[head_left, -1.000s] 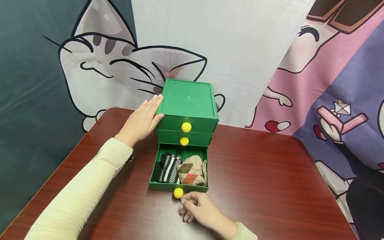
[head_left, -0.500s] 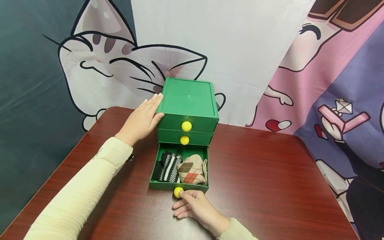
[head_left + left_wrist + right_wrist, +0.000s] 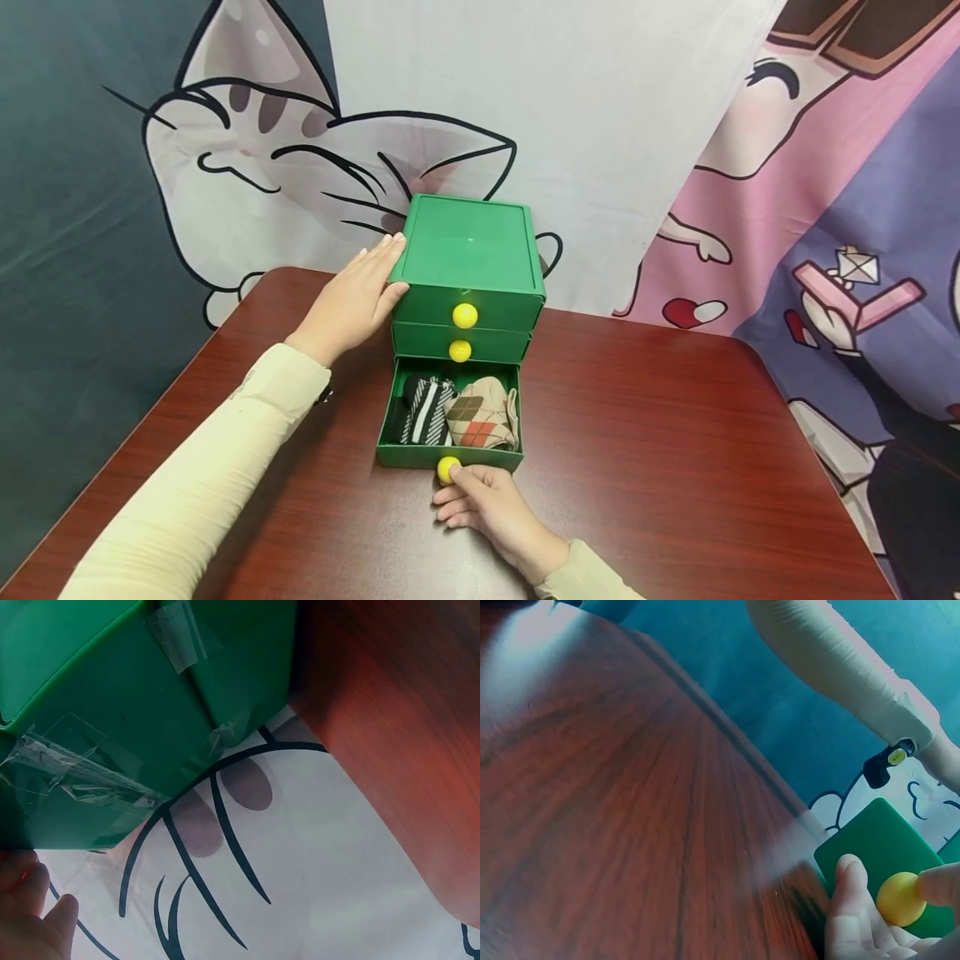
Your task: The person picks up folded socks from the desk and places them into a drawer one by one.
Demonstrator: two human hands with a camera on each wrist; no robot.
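A green drawer cabinet (image 3: pixel 468 246) with yellow ball knobs stands on the table. Its bottom drawer (image 3: pixel 450 456) is pulled out and holds a black-and-white striped sock bundle (image 3: pixel 427 412) on the left and a beige argyle sock bundle (image 3: pixel 480 412) on the right. My left hand (image 3: pixel 352 304) lies with straight fingers against the cabinet's upper left edge. My right hand (image 3: pixel 495 508) pinches the bottom drawer's yellow knob (image 3: pixel 901 898), thumb on one side and the other fingers beyond it.
The brown table (image 3: pixel 637 467) reaches round the cabinet on both sides. Behind it hangs a cloth backdrop (image 3: pixel 570 125) printed with cartoon figures. Clear tape (image 3: pixel 82 765) sticks to the cabinet's outside in the left wrist view.
My right hand has moved from beside the yellow knob onto it. The bottom drawer has slid slightly inward with its socks. My left hand has stayed on the cabinet.
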